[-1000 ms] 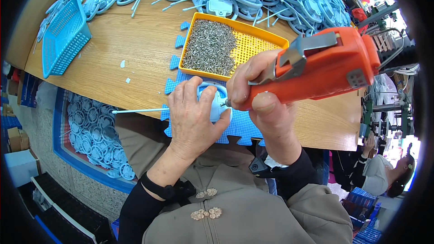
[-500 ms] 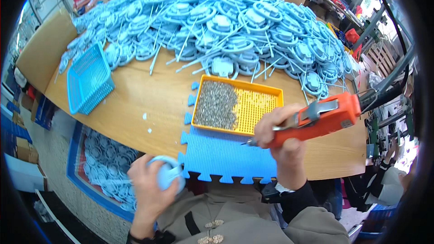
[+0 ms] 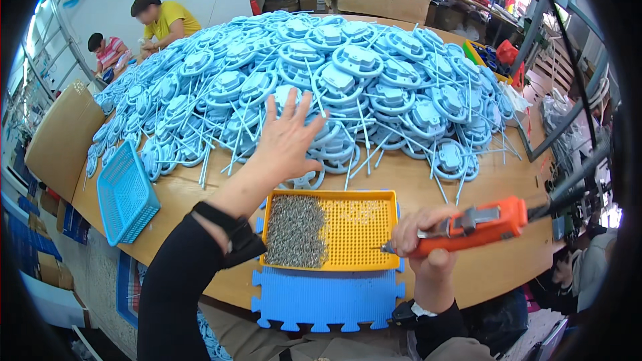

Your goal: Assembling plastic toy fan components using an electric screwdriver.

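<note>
Our left hand (image 3: 289, 137) reaches open-fingered over the blue parts pile (image 3: 348, 73) while our right hand (image 3: 424, 237) grips an orange screwdriver (image 3: 478, 226).

Wooden table (image 3: 461, 274) bears blue parts (image 3: 348, 73), yellow tray (image 3: 361, 227), blue basket (image 3: 124, 197), foam mat (image 3: 328, 297).

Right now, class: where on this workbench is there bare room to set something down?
Bare wood shows between the blue basket and the yellow tray, and right of the tray beyond the orange tool. The blue mat is bare. The pile of blue parts crowds the far side.
</note>
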`<act>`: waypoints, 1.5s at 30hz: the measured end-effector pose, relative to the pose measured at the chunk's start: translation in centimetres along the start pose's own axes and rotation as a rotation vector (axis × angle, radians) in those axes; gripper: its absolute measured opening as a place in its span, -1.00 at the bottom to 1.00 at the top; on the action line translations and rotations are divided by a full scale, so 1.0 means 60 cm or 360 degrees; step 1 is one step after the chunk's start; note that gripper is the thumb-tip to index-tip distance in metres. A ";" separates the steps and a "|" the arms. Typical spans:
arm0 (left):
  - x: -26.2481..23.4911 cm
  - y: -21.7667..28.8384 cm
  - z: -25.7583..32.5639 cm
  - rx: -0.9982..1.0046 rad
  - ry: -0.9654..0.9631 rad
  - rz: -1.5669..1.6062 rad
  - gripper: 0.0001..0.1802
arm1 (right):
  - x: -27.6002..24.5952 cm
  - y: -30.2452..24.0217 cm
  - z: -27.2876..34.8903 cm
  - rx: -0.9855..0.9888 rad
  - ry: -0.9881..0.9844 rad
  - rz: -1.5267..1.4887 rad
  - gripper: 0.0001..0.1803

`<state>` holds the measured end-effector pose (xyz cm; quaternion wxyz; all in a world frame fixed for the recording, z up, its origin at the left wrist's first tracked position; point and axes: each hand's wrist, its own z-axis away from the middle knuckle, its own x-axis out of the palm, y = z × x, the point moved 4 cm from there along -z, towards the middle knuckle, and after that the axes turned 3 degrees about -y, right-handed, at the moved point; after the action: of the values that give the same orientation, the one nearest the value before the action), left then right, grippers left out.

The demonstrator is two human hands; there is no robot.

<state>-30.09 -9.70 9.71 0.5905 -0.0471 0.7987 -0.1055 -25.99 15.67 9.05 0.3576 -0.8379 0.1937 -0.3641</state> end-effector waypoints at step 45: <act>-0.043 0.036 0.064 0.0560 -0.0037 0.0358 -0.45 | -0.044 0.001 -0.016 -0.0180 0.0050 0.0027 -0.43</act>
<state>-25.58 -7.52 10.59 0.6069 0.1449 0.7613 -0.1764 -28.45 16.74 8.20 0.3097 -0.8493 0.2266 -0.3626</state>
